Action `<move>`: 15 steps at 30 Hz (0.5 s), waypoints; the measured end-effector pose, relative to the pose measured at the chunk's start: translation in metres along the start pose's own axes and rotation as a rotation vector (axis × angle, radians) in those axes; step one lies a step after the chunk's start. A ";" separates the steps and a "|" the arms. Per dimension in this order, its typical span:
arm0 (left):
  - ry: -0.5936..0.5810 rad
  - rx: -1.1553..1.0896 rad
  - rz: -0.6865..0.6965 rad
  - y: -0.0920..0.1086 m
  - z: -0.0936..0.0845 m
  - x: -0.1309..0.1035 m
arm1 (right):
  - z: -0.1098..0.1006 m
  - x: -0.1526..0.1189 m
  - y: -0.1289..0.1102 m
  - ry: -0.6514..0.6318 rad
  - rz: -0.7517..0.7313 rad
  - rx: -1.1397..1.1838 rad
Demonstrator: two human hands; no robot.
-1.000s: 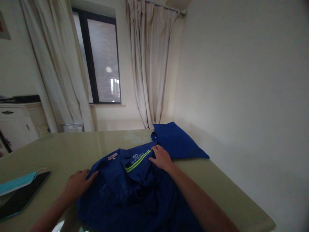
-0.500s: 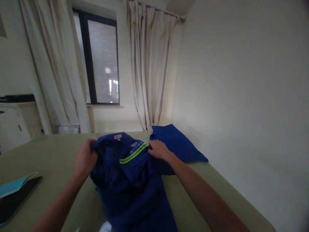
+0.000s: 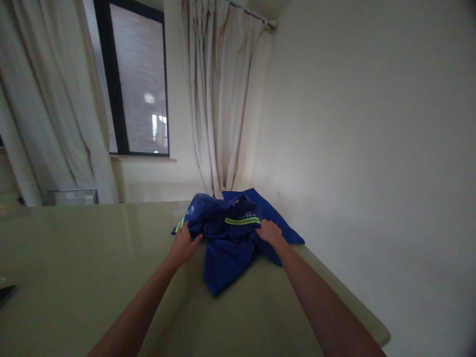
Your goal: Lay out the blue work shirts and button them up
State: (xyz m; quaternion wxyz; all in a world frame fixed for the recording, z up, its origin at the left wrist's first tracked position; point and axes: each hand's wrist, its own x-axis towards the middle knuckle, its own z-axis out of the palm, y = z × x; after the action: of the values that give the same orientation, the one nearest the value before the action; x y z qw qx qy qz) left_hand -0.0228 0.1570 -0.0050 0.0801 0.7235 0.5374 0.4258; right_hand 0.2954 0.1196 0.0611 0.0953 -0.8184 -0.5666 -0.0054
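A dark blue garment (image 3: 226, 258) with yellow-green stripes and pale printing lies crumpled on the green table (image 3: 111, 258), one part of it stretching toward the near side. At its left edge is my left hand (image 3: 184, 244), thumb spread away from the fingers, touching the cloth by a stripe. My right hand (image 3: 270, 232) has its fingers closed on the garment's right side, at the end of the other stripe. Another blue cloth (image 3: 277, 213) lies flat behind and to the right, partly covered by the garment.
A dark flat object (image 3: 6, 293) shows at the table's left edge. Behind the table are a window (image 3: 139, 79), cream curtains (image 3: 219, 99) and a framed item (image 3: 74, 196). A plain wall (image 3: 364, 148) runs along the right side.
The garment has moved from close in front of me to the far part of the table, onto the other cloth. Both hands moved forward with it; my left hand has opened. The view has shifted right.
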 end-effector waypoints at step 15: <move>-0.591 -0.308 -0.050 -0.005 -0.080 -0.070 | 0.032 -0.001 0.033 0.102 -0.146 0.063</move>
State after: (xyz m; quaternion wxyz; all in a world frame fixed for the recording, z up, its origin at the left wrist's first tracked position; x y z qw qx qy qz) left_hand -0.0870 0.0726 0.0048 0.3513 0.7819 0.4378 0.2714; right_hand 0.3228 0.1125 0.0244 0.1492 -0.7701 -0.6192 -0.0363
